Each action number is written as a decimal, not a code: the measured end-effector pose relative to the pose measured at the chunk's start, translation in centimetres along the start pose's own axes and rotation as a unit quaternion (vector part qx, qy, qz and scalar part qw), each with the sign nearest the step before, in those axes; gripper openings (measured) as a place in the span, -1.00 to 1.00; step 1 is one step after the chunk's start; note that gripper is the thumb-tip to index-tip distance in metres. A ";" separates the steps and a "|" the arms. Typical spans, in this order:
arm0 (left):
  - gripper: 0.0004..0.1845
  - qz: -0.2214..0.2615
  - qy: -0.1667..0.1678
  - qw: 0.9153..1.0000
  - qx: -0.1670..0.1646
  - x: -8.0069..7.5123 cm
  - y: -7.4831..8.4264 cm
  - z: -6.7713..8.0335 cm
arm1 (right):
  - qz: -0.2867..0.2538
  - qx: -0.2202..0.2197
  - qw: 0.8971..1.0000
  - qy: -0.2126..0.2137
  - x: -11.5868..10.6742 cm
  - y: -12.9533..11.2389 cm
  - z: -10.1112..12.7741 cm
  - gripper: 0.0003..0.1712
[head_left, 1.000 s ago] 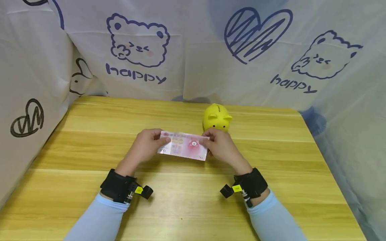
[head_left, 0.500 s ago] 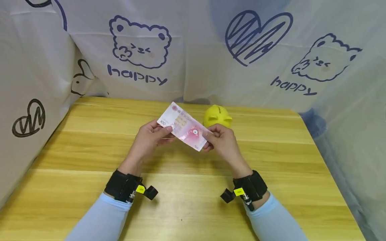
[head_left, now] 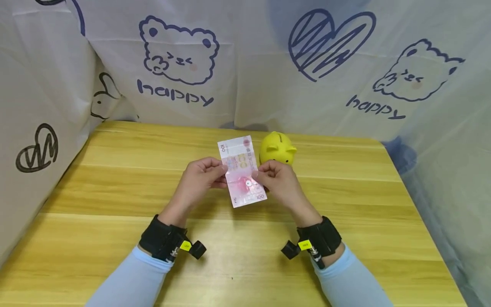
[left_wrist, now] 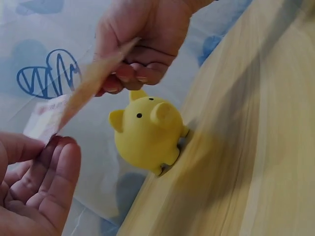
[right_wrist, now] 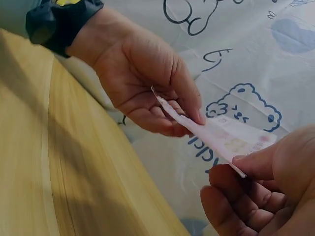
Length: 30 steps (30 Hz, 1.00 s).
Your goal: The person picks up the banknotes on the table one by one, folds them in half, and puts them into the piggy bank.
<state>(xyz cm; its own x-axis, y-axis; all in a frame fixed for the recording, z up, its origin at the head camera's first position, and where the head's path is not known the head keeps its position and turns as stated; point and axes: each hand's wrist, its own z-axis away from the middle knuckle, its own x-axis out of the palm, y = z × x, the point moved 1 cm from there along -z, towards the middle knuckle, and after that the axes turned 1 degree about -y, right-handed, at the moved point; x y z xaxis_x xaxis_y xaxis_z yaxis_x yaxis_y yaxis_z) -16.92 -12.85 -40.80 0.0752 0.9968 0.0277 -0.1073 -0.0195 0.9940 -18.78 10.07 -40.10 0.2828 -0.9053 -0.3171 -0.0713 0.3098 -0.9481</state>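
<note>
A pink 100 banknote (head_left: 242, 172) is held up over the table, its long side running nearly away from the person. My left hand (head_left: 202, 177) pinches its left long edge between thumb and fingers. On the opposite edge, my right hand (head_left: 280, 181) pinches it the same way. Both wrist views show the banknote (right_wrist: 221, 140) slightly bent between the two hands, clear of the tabletop. Just behind the right hand stands a yellow piggy bank (head_left: 277, 147) with a slot on its back. In the left wrist view the piggy bank (left_wrist: 147, 130) faces the camera, upright on the table.
The wood-grain table (head_left: 230, 256) spreads around and in front of the hands. A white cloth (head_left: 253, 64) with blue drawings hangs behind it and along both sides. Each wrist wears a black strap (head_left: 163, 238) with a small camera.
The banknote has turned clockwise from lying crosswise to nearly lengthwise. The left hand has shifted its grip from the short end to the long edge; the right hand has stayed about in place.
</note>
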 end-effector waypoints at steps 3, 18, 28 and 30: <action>-0.75 0.014 0.011 1.000 0.002 0.2 0.0 0.1 | -0.012 -0.008 1.000 0.007 0.1 0.0 0.1 -0.84; -0.68 -0.019 0.000 1.000 0.001 0.1 1.1 0.9 | -0.132 0.018 0.991 0.018 0.3 -0.2 0.0 -0.74; -0.66 -0.004 -0.020 1.000 0.001 -0.1 1.6 1.2 | -0.133 0.024 0.991 0.022 0.2 0.2 -0.1 -0.85; -0.66 0.001 -0.022 1.000 0.003 -0.1 1.6 1.2 | -0.138 0.022 0.990 0.021 0.3 0.3 -0.1 -0.87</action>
<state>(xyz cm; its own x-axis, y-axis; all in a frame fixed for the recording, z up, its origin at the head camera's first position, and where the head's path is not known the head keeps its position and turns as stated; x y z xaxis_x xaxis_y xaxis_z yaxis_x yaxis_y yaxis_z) -15.87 -13.10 -39.12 0.1192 0.9923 0.0345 -0.1009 -0.0224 0.9946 -18.83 9.91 -40.50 0.2458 -0.9682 -0.0468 0.0462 0.0599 -0.9971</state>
